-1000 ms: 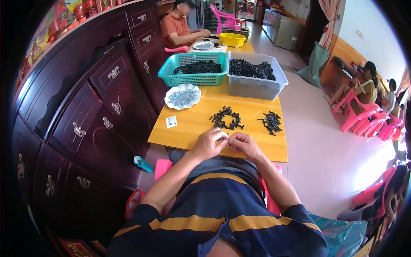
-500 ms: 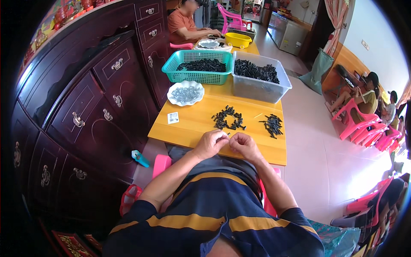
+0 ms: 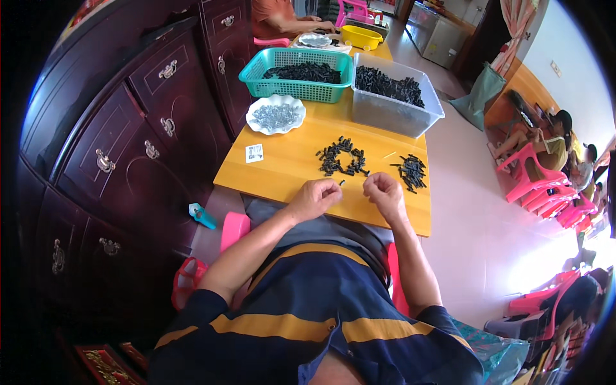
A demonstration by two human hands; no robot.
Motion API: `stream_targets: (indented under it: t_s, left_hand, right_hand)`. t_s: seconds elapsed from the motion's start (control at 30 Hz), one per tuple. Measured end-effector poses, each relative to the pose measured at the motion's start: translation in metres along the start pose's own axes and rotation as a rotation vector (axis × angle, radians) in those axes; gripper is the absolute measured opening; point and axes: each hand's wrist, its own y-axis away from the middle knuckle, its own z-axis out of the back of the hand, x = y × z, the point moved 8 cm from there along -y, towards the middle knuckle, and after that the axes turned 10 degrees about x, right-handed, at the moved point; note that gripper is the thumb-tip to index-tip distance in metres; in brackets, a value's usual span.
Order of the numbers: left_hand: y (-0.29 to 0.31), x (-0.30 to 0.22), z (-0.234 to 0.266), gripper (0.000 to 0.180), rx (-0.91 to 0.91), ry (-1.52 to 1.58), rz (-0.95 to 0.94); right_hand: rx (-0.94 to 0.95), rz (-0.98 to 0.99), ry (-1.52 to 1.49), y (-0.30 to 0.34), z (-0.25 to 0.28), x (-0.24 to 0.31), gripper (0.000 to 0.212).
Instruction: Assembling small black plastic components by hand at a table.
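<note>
A small black piece [image 3: 342, 182] shows at the fingertips of my left hand [image 3: 316, 197], which is closed in a pinch over the table's near edge. My right hand [image 3: 386, 194] is apart from it, with fingers curled together; whatever they hold, if anything, is hidden. Just beyond both hands, small black cylindrical pieces [image 3: 327, 164] lie in a loose ring. Farther right is a second heap of longer black pieces [image 3: 411, 173]. A thin pale stick [image 3: 389, 154] rests between the two groups.
On the wooden table [image 3: 276, 173] are a white scalloped plate [image 3: 253, 122] of small shiny pieces and a white printed card [image 3: 254, 153]. A green basket [image 3: 295, 91] and clear bin [image 3: 388, 115] hold black pieces. Dark cabinets [image 3: 115, 128] stand left. Beyond sits a co-worker [image 3: 273, 19].
My hands have separated; the right moved up and to the right, toward the black pieces. My left hand moved slightly up and left. The view has tilted down a little.
</note>
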Motion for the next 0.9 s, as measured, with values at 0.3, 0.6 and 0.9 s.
stream_targets:
  t_s: [0.3,0.6,0.9]
  left_hand:
    - [0.003,-0.002,-0.001,0.014,-0.025,-0.087,-0.042]
    - [0.003,-0.007,-0.003,0.011,-0.021,-0.078,-0.078]
    - [0.004,-0.006,-0.001,0.01,-0.009,-0.107,-0.021]
  right_hand:
    - [0.011,0.034,0.802,-0.013,-0.003,0.032,0.017]
    - [-0.032,0.02,0.954,-0.045,-0.002,0.016,0.018]
    - [-0.115,0.068,0.598,-0.03,0.023,0.004,0.022]
